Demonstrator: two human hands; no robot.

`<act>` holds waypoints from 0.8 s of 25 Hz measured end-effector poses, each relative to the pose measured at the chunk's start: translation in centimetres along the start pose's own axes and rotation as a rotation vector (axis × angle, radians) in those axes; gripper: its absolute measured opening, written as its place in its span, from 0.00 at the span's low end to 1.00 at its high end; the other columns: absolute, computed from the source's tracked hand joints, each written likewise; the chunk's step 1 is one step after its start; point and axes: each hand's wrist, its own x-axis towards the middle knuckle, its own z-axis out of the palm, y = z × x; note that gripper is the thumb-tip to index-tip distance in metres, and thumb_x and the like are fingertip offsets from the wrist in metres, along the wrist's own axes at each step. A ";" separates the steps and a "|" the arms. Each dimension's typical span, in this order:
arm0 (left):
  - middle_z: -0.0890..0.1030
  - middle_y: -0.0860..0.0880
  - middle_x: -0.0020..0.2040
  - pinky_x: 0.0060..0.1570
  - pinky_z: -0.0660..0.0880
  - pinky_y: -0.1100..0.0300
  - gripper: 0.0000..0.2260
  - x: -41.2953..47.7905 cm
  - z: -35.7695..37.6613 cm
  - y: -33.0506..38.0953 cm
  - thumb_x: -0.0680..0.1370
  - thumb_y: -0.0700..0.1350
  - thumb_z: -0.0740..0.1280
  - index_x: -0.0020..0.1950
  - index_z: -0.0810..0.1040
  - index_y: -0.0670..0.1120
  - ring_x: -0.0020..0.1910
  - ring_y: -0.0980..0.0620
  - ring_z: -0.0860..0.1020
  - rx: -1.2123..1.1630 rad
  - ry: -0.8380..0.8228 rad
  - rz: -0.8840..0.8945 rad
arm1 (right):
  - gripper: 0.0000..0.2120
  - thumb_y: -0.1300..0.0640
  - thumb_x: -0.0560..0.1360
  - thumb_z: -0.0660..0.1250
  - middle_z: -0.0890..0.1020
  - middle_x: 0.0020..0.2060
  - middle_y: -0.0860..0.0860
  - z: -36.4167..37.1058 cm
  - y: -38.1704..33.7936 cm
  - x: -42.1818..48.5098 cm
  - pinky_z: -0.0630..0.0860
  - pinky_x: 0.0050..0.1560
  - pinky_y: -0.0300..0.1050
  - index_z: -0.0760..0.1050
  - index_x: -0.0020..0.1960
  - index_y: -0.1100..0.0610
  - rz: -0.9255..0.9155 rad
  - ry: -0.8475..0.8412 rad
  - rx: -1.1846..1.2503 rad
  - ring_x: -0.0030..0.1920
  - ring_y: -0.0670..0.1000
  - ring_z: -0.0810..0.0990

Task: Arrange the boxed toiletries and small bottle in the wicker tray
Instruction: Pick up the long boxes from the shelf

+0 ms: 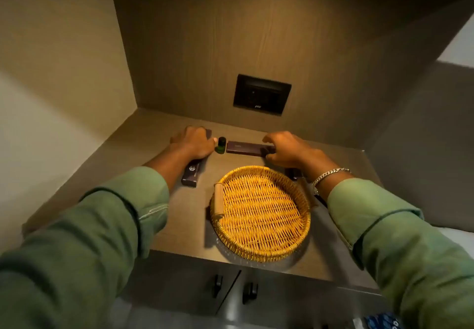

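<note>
**Nothing in the tray yet as both hands reach the back row**

Two green-sleeved arms stretch across a brown wood-grain counter (159, 221) set in an alcove, a black wall socket plate (261, 94) above. Nearest the camera sits the round, golden woven wicker tray (302, 216) with a wooden handle, its bed bare: the arranging has not begun.

Beyond it, the long dark-brown rectangular box (245, 148) lies flat, crosswise, with the right hand (287, 150), bracelet at the wrist, curled over its right end, thumb and fingers pinching it. The left hand (193, 143) rests palm-down over another dark box (208, 132) at the rear left; whether its fingers have closed on that box cannot be told. A third dark carton with a pale logo (191, 176) lies beneath the left forearm, and a fourth dark box (293, 173) peeks from under the right wrist.

Smallest is the stubby dark-green bottle with a black cap (221, 145), upright between hand and long box, just beside both. That is the likely hazard: a lifted box end or a shifting thumb could topple it and set it rolling.
</note>
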 end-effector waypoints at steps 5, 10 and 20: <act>0.77 0.43 0.43 0.43 0.76 0.50 0.18 0.4 -0.2 0.2 0.71 0.50 0.70 0.56 0.73 0.43 0.40 0.44 0.78 0.040 -0.119 -0.116 | 0.21 0.59 0.71 0.71 0.78 0.56 0.56 0.8 0.8 2.9 0.75 0.48 0.48 0.72 0.63 0.57 -0.008 -0.051 -0.124 0.55 0.58 0.77; 0.78 0.42 0.49 0.43 0.76 0.51 0.23 -1.3 -2.9 1.1 0.67 0.56 0.70 0.57 0.73 0.45 0.44 0.43 0.77 -0.183 0.142 -0.145 | 0.16 0.59 0.69 0.73 0.80 0.49 0.56 1.6 1.7 4.9 0.74 0.45 0.48 0.77 0.56 0.56 -0.055 -0.137 -0.148 0.50 0.57 0.78; 0.66 0.50 0.49 0.18 0.72 0.69 0.41 -7.1 -6.5 7.2 0.68 0.45 0.75 0.72 0.53 0.60 0.39 0.53 0.71 -0.460 0.233 0.185 | 0.35 0.51 0.68 0.75 0.78 0.58 0.59 -4.9 2.0 -1.7 0.76 0.41 0.42 0.65 0.71 0.51 -0.117 0.166 0.149 0.48 0.52 0.79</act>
